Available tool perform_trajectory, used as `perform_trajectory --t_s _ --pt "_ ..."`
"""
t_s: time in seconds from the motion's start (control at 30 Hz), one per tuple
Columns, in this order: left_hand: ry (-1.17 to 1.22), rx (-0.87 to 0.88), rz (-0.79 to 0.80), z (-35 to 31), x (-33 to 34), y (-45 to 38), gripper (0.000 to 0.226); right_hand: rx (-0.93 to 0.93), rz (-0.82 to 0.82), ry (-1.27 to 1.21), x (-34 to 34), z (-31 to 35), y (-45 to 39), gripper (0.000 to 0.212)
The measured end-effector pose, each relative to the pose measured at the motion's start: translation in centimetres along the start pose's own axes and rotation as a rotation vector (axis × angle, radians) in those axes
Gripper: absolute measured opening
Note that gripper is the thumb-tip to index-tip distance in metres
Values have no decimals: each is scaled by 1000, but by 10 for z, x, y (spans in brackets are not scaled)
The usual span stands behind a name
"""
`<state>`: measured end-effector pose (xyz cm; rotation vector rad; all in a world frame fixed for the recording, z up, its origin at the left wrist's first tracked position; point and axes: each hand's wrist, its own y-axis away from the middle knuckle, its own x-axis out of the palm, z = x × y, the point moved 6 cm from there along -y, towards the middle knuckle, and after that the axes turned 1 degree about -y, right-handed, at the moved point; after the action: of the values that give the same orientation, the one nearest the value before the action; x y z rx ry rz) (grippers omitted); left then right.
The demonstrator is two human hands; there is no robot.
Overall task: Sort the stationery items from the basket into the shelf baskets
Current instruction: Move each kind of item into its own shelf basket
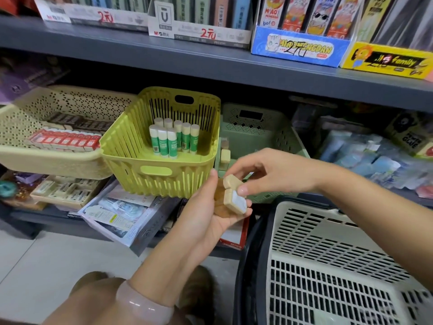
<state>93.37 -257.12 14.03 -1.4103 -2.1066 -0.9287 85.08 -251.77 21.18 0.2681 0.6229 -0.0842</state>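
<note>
Small tan blocks point(234, 195), squarish with rounded corners, lie in the cupped, palm-up left hand point(210, 216), its fingers curled around them. The right hand point(264, 172) reaches in from the right, thumb and fingers pinching the top block, just before the slatted yellow-green plastic basket point(131, 146) of glue sticks point(174, 137).

Left hand point(210, 214) raised palm up, fingers cupped and gripping from below, a pale bangle point(143, 306) round the wrist. Right hand point(264, 172) reaching in from the right just above it, thumb and forefinger curled down in a pinch over the left fingertips.
</note>
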Motion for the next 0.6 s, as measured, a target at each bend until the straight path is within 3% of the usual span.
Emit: perform_trajectory --t_s 0.17,0.27,0.37,0.47,0.6 --pt "12 -14 24 -1 3 4 45 18 -112 -120 -10 -10 -1 13" --pt "53 -21 -16 -2 -1 3 37 133 -472 -311 -48 -37 -6 8" --pt "93 -29 -21 -3 -2 3 30 421 -775 -311 -82 -76 -25 10" --pt "130 -40 17 -5 -1 5 31 666 -763 -205 -88 -99 -58 7" --pt "127 -26 52 -9 -1 6 29 680 -725 -304 -77 -111 -90 11"
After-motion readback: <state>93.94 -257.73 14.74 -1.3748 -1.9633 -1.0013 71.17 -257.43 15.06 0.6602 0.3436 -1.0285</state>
